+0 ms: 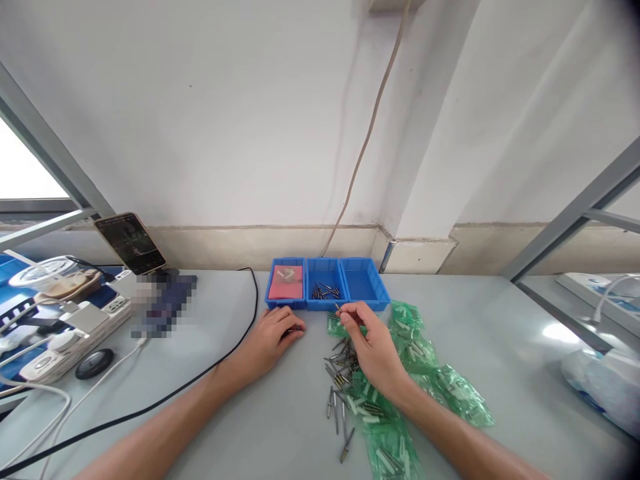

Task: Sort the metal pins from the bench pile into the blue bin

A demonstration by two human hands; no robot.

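Note:
My right hand [369, 347] pinches a small metal pin [339, 307] between thumb and forefinger, just in front of the middle blue bin [326, 304]. Beneath it lies a loose pile of metal pins with thicker ends [340, 377], partly hidden by the hand. My left hand [278, 337] rests on the table before the left blue bin [285, 304], its fingers curled closed. Whatever may be inside those fingers is hidden. Several similar pins [325, 291] lie in the middle bin. Green plastic bags [395, 443] holding pins and white pieces spread under and beside my right forearm.
A red packet [286, 283] lies in the left bin; a third blue bin [360, 283] adjoins on the right. A black cable [215, 363] crosses the table under my left forearm. Power strips [75, 340], a propped phone [131, 243] and a black round object [95, 363] stand left.

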